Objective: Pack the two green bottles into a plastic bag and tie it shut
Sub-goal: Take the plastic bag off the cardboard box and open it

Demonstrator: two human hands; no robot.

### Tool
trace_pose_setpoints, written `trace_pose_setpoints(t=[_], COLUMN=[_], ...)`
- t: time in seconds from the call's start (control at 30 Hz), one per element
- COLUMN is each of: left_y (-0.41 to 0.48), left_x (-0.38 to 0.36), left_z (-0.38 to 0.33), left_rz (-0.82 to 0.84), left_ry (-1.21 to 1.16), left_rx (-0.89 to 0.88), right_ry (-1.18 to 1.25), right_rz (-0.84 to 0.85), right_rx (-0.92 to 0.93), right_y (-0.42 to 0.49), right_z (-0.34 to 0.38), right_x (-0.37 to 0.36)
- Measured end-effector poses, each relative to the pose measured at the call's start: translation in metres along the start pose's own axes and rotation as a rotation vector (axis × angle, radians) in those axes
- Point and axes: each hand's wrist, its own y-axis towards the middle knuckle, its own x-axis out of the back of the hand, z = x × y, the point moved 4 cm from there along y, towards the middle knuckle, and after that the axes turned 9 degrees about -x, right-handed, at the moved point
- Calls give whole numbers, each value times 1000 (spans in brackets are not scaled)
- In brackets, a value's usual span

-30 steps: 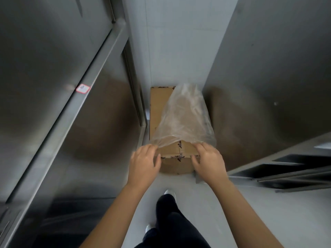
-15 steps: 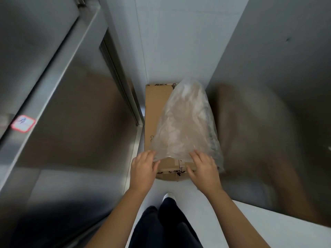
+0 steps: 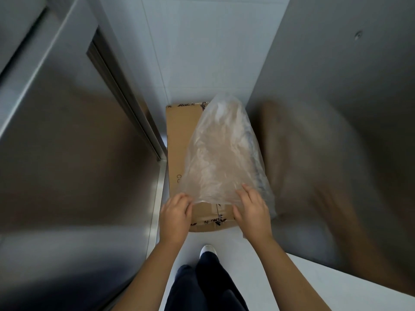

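A clear, crinkled plastic bag (image 3: 221,153) lies spread over a brown cardboard box (image 3: 179,140) on the floor in a narrow gap. My left hand (image 3: 176,215) pinches the bag's near edge at its left corner. On the right side, my right hand (image 3: 251,209) holds the same edge, its fingers over the plastic. The bag looks flat and holds nothing that I can see. No green bottle is in view.
A stainless-steel cabinet side (image 3: 74,153) stands close on the left and another steel panel (image 3: 336,108) on the right, both reflecting the box. A white tiled wall (image 3: 202,48) closes the back. My dark trouser leg and white shoe (image 3: 207,250) stand on the pale floor.
The view has tilted and closed in on the box. Both hands stay at the bag's near edge, and the bag has settled lower over the box.
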Motion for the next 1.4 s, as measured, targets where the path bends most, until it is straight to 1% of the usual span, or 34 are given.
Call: trace_pose_setpoints(t=[0.2,0.3,0.43,0.53,0.67,0.77,0.9,1.0,1.17,1.3,1.4], left_y=[0,2,8,13,15,13,7,3,-7,-19,-29], left_x=[32,55,86,108,135,152,168,179,188,186,177], left_z=[-22,-42,-74,-96,-120,-134,-142,-147,-154,-160,-166], left_rz=[-36,-37,-30,-21,0,13,30,34,68,109,176], left_ry=[-152,-195,-243,-320,-375,-410,-495,-510,-539,-560,-569], left_rx=[-21,-79,-101,-124,-205,-240,-217,-247,-285,-328,-351], right_ry=[84,178,272,318,320,307,308,344,505,563,625], right_rz=[-3,24,-11,-18,-34,-100,-206,-295,-317,-342,-391], right_rx=[-22,-62,-105,-163,-264,-293,-296,-338,-424,-464,-518], right_y=[-8,-18,-39,-56,-76,-89,-101,-116,-157,-190,-215], right_z=[7,15,25,25,16,12,12,9,-1,-10,-16], right_x=[18,37,65,80,93,103,114,123,134,137,143])
